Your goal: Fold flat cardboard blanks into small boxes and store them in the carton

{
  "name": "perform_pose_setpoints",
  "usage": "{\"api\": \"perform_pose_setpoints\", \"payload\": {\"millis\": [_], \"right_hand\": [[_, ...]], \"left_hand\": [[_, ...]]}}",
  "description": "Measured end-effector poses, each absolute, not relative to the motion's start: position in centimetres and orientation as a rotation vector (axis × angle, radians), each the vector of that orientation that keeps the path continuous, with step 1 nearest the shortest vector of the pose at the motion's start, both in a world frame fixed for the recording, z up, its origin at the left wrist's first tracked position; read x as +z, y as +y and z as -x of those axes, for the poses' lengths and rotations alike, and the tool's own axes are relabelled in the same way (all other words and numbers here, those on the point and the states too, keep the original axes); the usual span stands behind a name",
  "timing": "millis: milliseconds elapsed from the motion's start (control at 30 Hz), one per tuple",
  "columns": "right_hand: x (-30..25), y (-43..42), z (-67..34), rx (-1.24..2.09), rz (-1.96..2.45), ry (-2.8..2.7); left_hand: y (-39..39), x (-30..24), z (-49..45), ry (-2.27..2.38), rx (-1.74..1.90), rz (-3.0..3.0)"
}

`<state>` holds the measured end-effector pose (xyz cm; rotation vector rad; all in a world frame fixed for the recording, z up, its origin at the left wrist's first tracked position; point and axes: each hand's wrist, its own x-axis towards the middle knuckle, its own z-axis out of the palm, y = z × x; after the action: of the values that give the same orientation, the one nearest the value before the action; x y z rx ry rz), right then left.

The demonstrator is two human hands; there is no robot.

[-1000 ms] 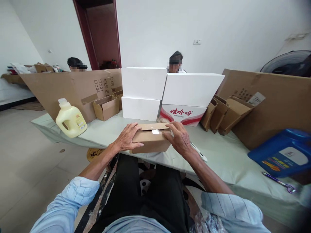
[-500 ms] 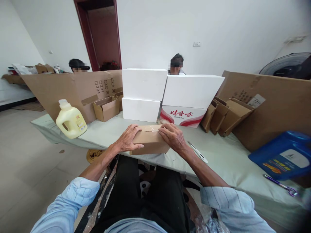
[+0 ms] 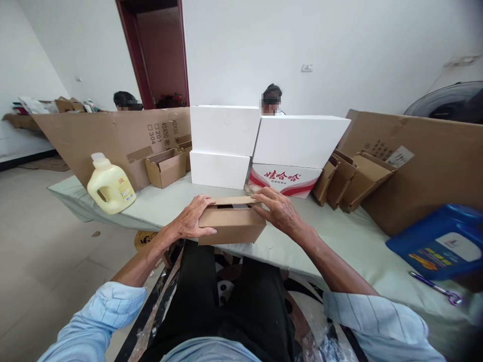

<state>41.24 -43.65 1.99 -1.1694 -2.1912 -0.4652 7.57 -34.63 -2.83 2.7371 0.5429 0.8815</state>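
Observation:
On the near edge of the table stands a small brown cardboard box (image 3: 231,229). Its top flap (image 3: 234,200) is partly raised, and a dark gap shows beneath it; what lies inside I cannot make out. My left hand (image 3: 193,217) grips the box's left end, thumb on the front wall and fingers over the top. At the right end, the fingers of my right hand (image 3: 279,208) are bent over the edge of the flap, the thumb close to the box's upper corner.
Stacked white boxes (image 3: 224,130) stand behind, one on a printed red-and-white carton (image 3: 285,181). Open cardboard boxes (image 3: 166,170) flank them. A yellow jug (image 3: 110,186) is left; a blue container (image 3: 439,241) and purple pen-like tool (image 3: 433,286) are right. Two people (image 3: 271,98) sit beyond.
The box's flap has lifted from closed to partly raised. The box has come slightly nearer. My right forearm has shifted over the spot where a white utility knife lay, hiding it.

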Motion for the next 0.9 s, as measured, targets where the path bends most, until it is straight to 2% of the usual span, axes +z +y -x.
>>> {"api": "perform_pose_setpoints", "payload": {"millis": [367, 900], "right_hand": [[1.9, -43.0, -39.9, -0.625, 1.238, -2.219], [1.2, -43.1, -38.3, -0.462, 1.144, -2.212]], "left_hand": [[-34.8, -2.9, -7.5, 0.507, 0.884, -2.713], [-34.7, -3.0, -7.7, 0.566, 0.860, -2.714]]}}
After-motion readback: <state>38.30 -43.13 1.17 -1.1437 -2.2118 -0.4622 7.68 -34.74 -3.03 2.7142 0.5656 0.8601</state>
